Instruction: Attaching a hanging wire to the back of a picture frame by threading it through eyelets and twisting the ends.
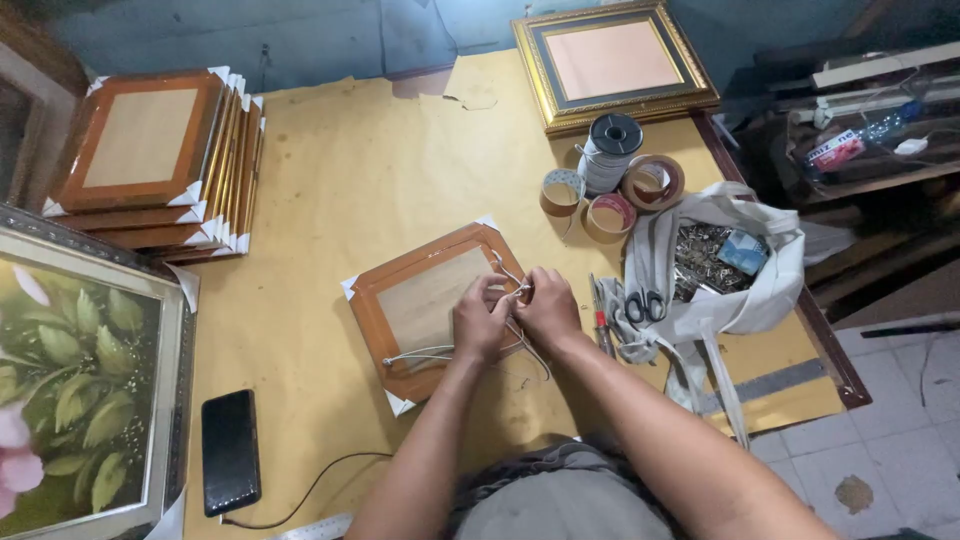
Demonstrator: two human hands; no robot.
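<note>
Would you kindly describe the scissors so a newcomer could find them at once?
Start at the yellow table and go to the white cloth bag on its right side. The scissors lie on the bag's near flap, the only thing there with black loop handles.

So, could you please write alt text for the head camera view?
Both hands, left hand and right hand, work a white cord on the back of a brown picture frame on a yellow-papered table. Framed pictures are stacked left; tape rolls, scissors and a cloth bag lie right.
</note>
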